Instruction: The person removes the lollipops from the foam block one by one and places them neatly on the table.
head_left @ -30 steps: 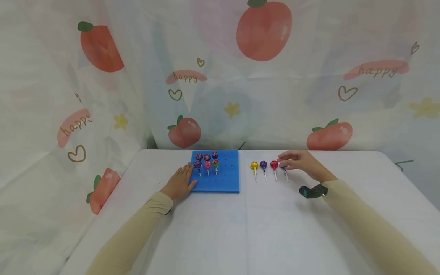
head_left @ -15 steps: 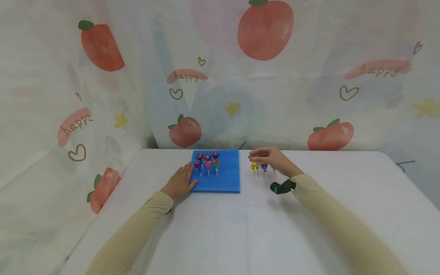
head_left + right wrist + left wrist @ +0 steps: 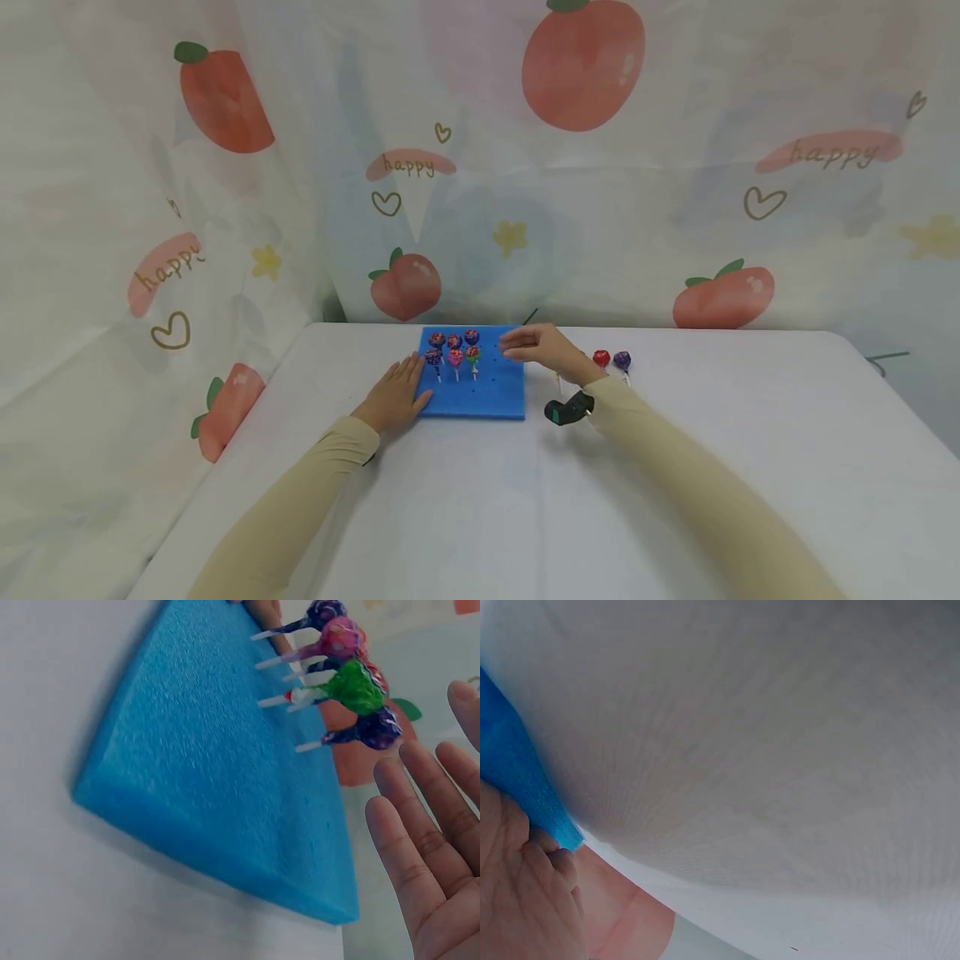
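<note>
A blue foam board [image 3: 480, 400] lies on the white table, with several wrapped lollipops stuck upright in its left and back part. Among them are a green lollipop [image 3: 358, 688] and a pink lollipop [image 3: 455, 358]. My left hand [image 3: 392, 395] rests along the board's left edge, fingers extended. Over the board's right edge hovers my right hand [image 3: 546, 348], its fingers straight and nothing in its grasp in the right wrist view. A red lollipop [image 3: 601, 357] and a purple lollipop [image 3: 622, 360] lie on the table to its right; others there are mostly hidden behind it.
The white tabletop [image 3: 480, 508] extends in front of the board and to its right. A patterned cloth [image 3: 600, 217] with peaches hangs behind and at the left. A dark device [image 3: 567, 409] is worn at the right wrist.
My right hand has moved left, from above the rightmost purple lollipop across the row to the board's right edge. The left hand has stayed in place.
</note>
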### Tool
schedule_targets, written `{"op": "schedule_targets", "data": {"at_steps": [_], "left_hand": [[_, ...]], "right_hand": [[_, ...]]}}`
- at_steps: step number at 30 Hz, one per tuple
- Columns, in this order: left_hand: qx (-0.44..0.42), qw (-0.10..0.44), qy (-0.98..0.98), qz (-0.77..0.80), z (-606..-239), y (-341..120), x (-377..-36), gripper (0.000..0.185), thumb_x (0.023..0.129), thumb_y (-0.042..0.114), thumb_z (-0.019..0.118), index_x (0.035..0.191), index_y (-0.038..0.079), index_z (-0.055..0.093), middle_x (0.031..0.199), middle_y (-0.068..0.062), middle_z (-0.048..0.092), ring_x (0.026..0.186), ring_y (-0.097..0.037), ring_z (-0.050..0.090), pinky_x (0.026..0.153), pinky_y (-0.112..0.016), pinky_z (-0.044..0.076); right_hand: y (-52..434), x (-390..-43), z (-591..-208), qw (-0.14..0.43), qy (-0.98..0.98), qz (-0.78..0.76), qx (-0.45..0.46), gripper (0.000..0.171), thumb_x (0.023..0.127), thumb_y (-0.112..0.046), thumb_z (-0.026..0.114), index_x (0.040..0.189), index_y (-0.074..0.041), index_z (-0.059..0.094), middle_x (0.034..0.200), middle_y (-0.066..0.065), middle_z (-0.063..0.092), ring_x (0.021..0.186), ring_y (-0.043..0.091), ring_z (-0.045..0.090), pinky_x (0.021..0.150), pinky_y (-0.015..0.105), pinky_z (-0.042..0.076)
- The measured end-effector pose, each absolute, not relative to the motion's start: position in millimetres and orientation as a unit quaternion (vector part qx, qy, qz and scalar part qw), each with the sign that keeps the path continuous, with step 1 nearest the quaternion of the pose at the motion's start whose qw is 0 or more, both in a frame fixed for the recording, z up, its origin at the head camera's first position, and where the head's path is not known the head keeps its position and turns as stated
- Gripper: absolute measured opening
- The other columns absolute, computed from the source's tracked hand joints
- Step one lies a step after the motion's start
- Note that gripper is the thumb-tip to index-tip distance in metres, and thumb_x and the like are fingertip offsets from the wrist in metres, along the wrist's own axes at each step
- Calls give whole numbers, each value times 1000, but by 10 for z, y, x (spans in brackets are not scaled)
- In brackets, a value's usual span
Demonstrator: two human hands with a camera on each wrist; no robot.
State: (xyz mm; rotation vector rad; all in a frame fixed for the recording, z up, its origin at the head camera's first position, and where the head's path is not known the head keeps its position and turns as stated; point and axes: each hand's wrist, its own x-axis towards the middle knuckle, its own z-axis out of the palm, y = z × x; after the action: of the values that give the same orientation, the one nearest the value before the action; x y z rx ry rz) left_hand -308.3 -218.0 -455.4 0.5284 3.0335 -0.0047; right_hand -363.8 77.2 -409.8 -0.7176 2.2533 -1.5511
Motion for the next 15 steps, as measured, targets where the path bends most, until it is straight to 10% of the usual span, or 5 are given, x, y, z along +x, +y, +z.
{"op": "schedule_targets", "data": {"at_steps": [15], "left_hand": [[173,28,984,-7,-4576,-2191,-3097,69,100,41,37,148,-4,19,155,-21,18,145,-33,18,119,-45,17]], "right_hand": [[396,-3630,-4337,164,802,-540,-197,40,89,-19,65,125,-3,59,125,18,61,117,29,59,103,43,44]]}}
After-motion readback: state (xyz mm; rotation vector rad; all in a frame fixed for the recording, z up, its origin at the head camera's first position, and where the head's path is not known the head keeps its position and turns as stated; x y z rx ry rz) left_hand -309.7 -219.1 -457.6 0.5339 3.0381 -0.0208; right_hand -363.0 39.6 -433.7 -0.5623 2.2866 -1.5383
